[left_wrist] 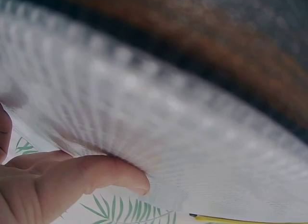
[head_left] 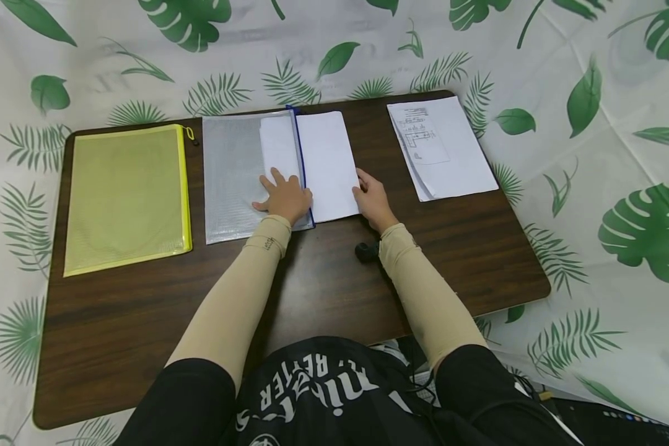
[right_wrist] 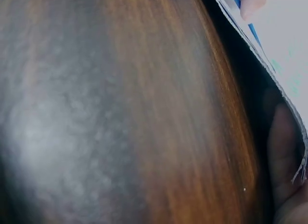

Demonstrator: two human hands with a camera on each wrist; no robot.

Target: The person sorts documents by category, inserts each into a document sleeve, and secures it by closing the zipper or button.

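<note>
My left hand (head_left: 288, 199) lies spread over a clear mesh zip folder (head_left: 231, 179) with a blue zip edge (head_left: 301, 161), pressing near its open side. White paper sheets (head_left: 329, 167) stand partly inside the folder and partly out past the blue edge. At their right edge my right hand (head_left: 375, 201) pinches the sheets, with fingers tucked beneath in the right wrist view. The left wrist view shows the left thumb (left_wrist: 106, 173) against the ribbed clear plastic.
A yellow zip folder (head_left: 128, 198) lies flat at the table's left. More paper sheets (head_left: 446, 148), the top one printed, lie at the right. A small black object (head_left: 366, 252) sits by the right wrist on the dark wooden table (head_left: 334, 285).
</note>
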